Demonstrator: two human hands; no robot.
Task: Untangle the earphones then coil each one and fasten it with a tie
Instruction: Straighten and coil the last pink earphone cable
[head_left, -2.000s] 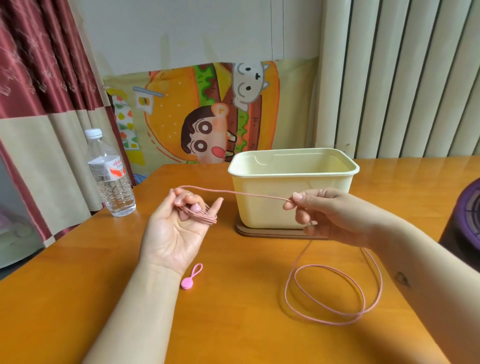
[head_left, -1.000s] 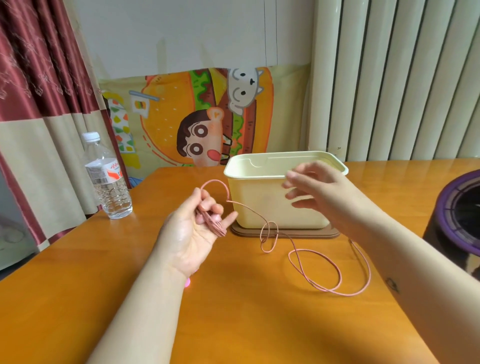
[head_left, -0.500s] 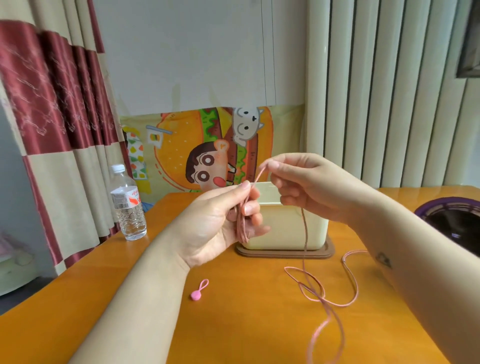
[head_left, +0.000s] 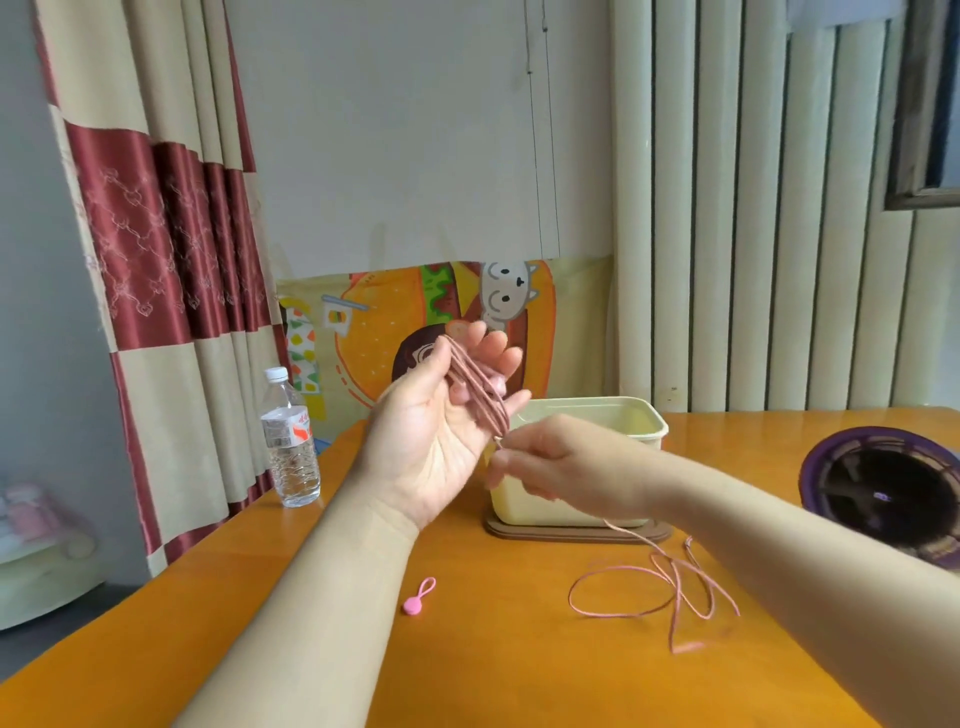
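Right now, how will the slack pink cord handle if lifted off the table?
Likely floppy: the cord lies in slack, crossing loops on the table and bends tightly round the left hand. Probably light, being so thin. The crossed loops may snag if the right hand pulls them.

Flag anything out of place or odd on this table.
Nothing spilled or damaged. The earphone cable trails in loose crossed loops on the table, normal mid-coiling; the pink tie lies apart, untouched.

Orange wooden table (head_left: 218, 613), checked curtain (head_left: 156, 249), cream blinds (head_left: 753, 234).
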